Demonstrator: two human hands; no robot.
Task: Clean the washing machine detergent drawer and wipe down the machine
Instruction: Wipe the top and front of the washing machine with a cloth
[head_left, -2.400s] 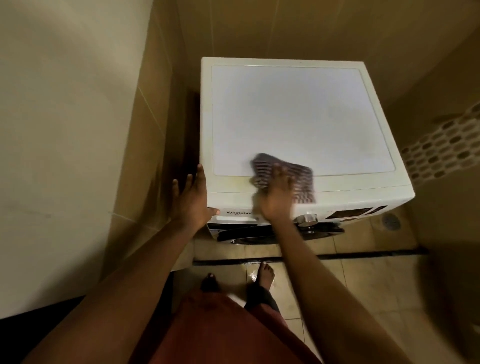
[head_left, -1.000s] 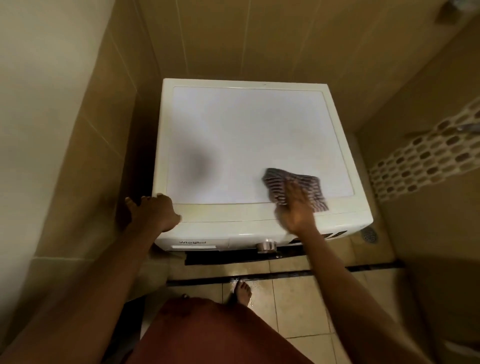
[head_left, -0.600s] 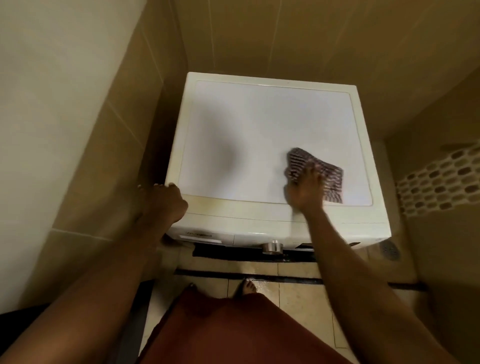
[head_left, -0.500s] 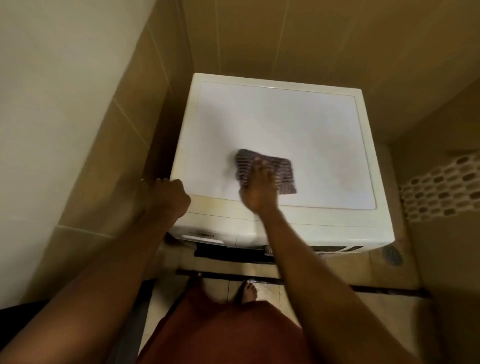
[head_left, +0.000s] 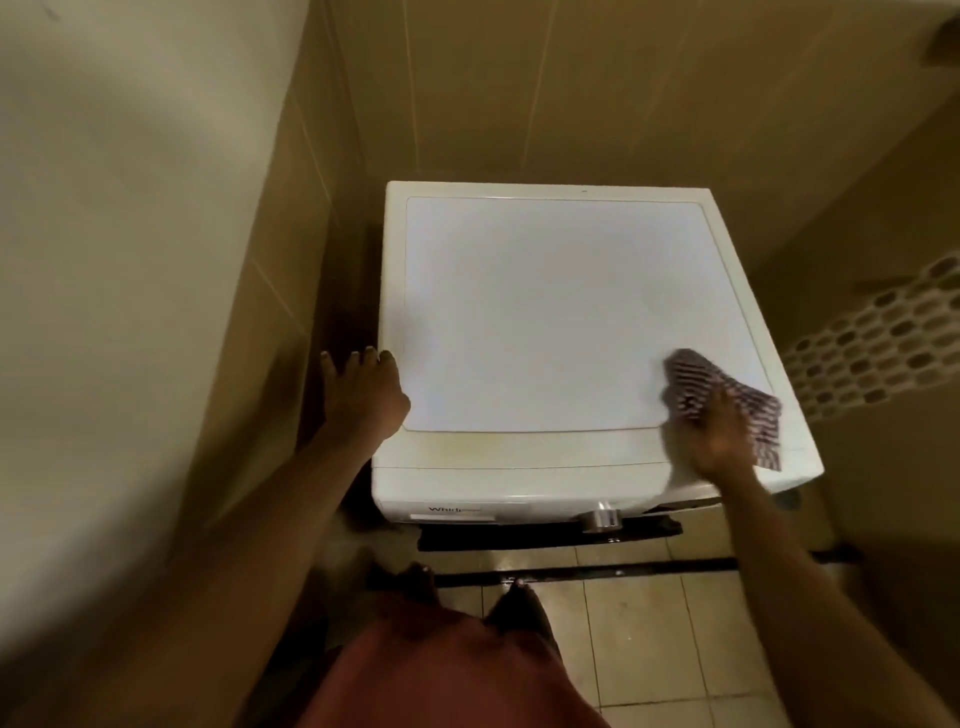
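While the left hand (head_left: 363, 400) lies straight-fingered on the washer (head_left: 545, 312), the right hand (head_left: 719, 436) presses the cloth (head_left: 761, 421), fingers flat.

white washing machine (head_left: 550, 322), dark striped cloth (head_left: 748, 405), tan tiles (head_left: 519, 88).

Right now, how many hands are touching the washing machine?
2. The left hand rests on the washing machine's front-left corner. The right hand presses a striped cloth near the front-right corner.

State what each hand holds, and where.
Right hand presses the striped cloth, at its near end, onto the washing machine; left hand rests on its left edge.
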